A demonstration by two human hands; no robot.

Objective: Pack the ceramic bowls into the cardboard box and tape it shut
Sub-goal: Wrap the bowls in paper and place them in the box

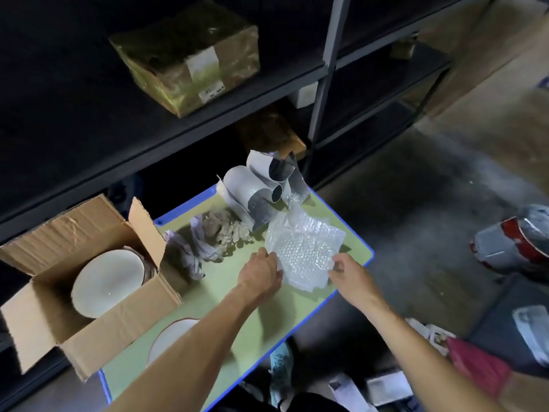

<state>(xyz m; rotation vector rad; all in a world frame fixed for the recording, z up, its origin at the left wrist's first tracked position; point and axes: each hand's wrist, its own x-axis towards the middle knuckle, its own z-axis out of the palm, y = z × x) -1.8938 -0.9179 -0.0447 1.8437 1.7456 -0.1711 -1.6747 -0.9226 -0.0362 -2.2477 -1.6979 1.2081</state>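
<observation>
1. Well, my left hand (263,273) reaches over the counter (297,310), and its fingers pinch the nine o'clock edge of a sheet of bubble wrap (303,248).
2. My right hand (350,278) grasps the same sheet at its four o'clock edge, with the thumb on top and the other fingers curled below.
3. The bubble wrap lies crumpled toward two o'clock on the counter, with more clear sheets under it.
4. The cardboard box (124,328) stands at the counter's nine o'clock side with its flaps open and its near corner hanging past the edge.
5. One pale ceramic bowl (108,282) lies inside the box and fills most of it. I cannot tell which way up it lies.
6. A second bowl (169,337) sits on the counter at seven o'clock, just beside the box and partly hidden by my left forearm.
7. Between box and wrap lie crumpled paper (190,251) and a heap of beige packing chips (225,227). Curled grey foam sheets (261,191) stand at twelve o'clock.
8. The counter is small, with a pale green top and a blue rim.
9. Dark metal shelving (178,135) fills the room from nine to one o'clock. A taped carton (190,58) sits on a shelf at eleven.
10. Grey concrete floor (416,203) spreads at three o'clock, where a red-and-grey object (517,242) lies.
11. A teal shoe (280,364) shows at six o'clock, below the counter's edge.
</observation>
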